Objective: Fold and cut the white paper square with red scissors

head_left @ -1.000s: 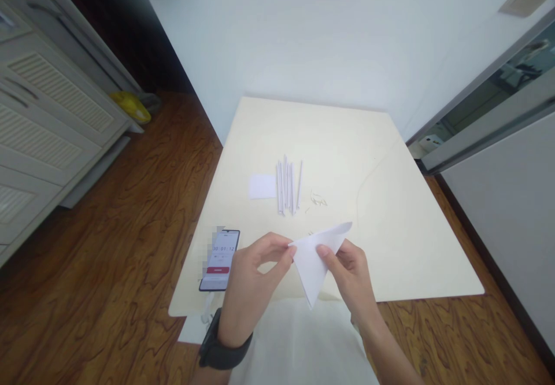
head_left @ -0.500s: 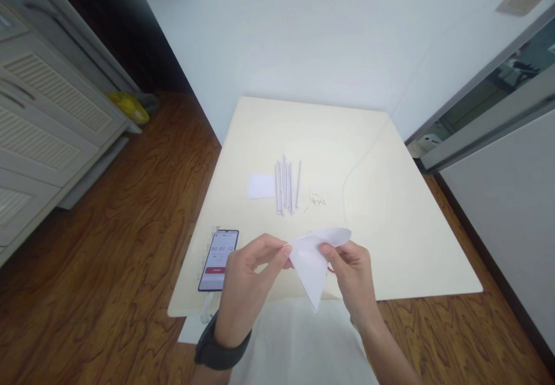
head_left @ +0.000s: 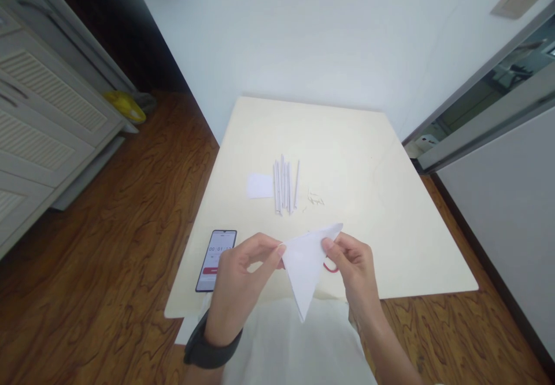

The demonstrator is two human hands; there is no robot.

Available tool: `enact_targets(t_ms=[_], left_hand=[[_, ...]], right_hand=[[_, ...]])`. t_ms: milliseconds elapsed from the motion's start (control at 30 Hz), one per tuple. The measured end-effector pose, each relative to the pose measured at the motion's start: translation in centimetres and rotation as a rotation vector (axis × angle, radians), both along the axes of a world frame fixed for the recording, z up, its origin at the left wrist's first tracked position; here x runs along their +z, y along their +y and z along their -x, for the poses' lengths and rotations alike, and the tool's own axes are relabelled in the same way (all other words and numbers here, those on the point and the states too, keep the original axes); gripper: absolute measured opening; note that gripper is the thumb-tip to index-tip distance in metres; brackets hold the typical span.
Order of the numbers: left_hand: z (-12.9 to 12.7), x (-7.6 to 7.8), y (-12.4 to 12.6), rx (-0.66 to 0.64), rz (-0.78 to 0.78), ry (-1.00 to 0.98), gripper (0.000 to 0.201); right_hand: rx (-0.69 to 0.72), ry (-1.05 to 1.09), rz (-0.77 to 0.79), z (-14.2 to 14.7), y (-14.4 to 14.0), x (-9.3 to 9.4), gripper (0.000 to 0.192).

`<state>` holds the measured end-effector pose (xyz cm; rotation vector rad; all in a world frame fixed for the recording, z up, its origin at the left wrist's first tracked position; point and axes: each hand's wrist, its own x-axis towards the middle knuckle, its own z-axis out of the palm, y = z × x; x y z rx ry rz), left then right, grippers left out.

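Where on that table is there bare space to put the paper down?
The table's far half beyond the paper rolls is bare, as is the right side past the scraps. It is crowded near the front: phone, small sheet, and both hands holding the paper.

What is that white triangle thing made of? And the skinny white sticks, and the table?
The white triangle, pinched between the left hand and the right hand, looks like thin matte paper: it holds sharp creases and a pointed tip. The skinny sticks seem to be tightly rolled white paper, though plastic is possible. The table is smooth and cream with a soft sheen, probably laminate or painted board.
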<state>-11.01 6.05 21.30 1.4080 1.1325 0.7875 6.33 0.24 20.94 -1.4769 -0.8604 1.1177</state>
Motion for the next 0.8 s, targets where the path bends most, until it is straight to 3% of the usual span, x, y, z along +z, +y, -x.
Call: enact_targets(t_ms=[233, 567, 700, 800], left_hand=[[0.4, -0.3, 0.3, -0.091, 0.029, 0.026, 0.014], [0.9, -0.5, 0.6, -0.140, 0.054, 0.027, 0.015], [1.3, -0.3, 0.8, -0.165, 0.055, 0.000, 0.013], [1.4, -0.3, 1.2, -0.099, 0.058, -0.030, 0.009]], right_hand=[[0.014, 0.038, -0.035, -0.5, 0.6, 0.1, 0.010], [-0.014, 0.074, -0.070, -0.8, 0.5, -0.2, 0.027], [-0.019, 0.090, -0.060, -1.0, 0.7, -0.3, 0.020], [-0.030, 0.101, -0.046, -1.0, 0.9, -0.2, 0.016]])
